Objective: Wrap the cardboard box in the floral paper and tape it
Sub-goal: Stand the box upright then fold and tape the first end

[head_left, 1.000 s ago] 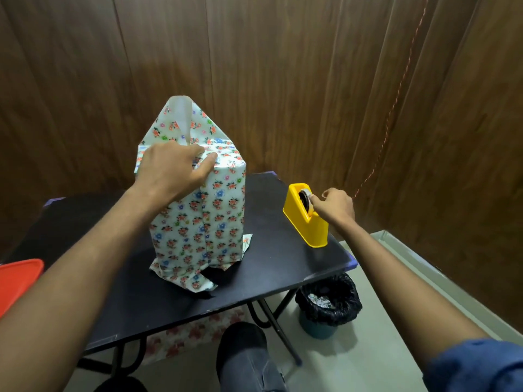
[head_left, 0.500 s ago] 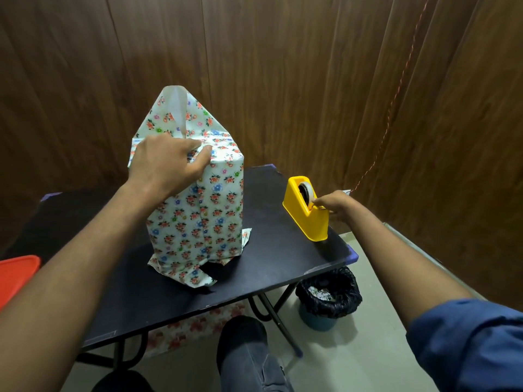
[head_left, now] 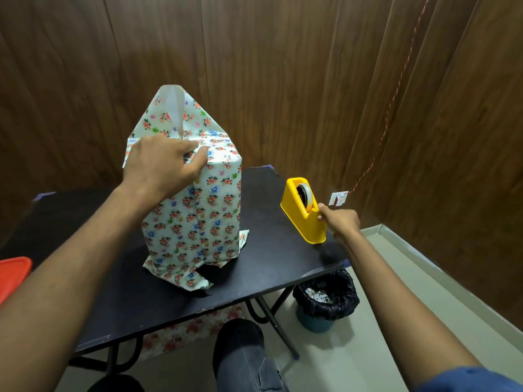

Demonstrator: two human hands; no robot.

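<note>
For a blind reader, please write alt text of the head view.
A person's left hand holds folded floral paper on top of an upright wrapped box on a black table, while the right hand touches a yellow tape dispenser near the table's right edge.

No readable txt anywhere. Floral paper point(head_left: 195, 210) had only a flower print, no words or nos. Yellow tape dispenser point(head_left: 307, 219) showed no brand or label. Small white wall plate point(head_left: 338, 198) was too small & blurred to tell any marking.
</note>
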